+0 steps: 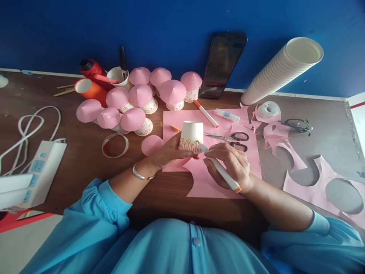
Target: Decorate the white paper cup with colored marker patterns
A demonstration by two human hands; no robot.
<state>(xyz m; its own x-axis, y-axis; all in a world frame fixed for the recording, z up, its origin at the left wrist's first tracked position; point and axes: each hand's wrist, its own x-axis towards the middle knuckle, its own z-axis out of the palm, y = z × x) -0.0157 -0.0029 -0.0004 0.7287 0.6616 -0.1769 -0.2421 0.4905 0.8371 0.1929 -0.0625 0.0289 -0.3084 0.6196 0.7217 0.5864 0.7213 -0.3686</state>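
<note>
My left hand (171,151) grips a white paper cup (192,131), held upside down, with red and yellow flowers drawn along its wide rim. In my right hand (229,163) is a white marker with an orange end (224,175); its tip meets the drawn band or lies very close to it. Beneath both hands spreads a pink paper sheet (211,188). Scissors (238,139) lie on the sheet just beyond my right hand. A pink paper disc (152,145) rests beside my left wrist, and an orange marker cap (175,128) lies behind my left fingers.
Several decorated cups with pink cone roofs (172,92) stand at the back left. A phone (224,64) leans on the blue wall, near a tall cup stack (281,72). Paper scraps (316,192) and glasses (298,125) lie right; a power strip (45,167) sits left.
</note>
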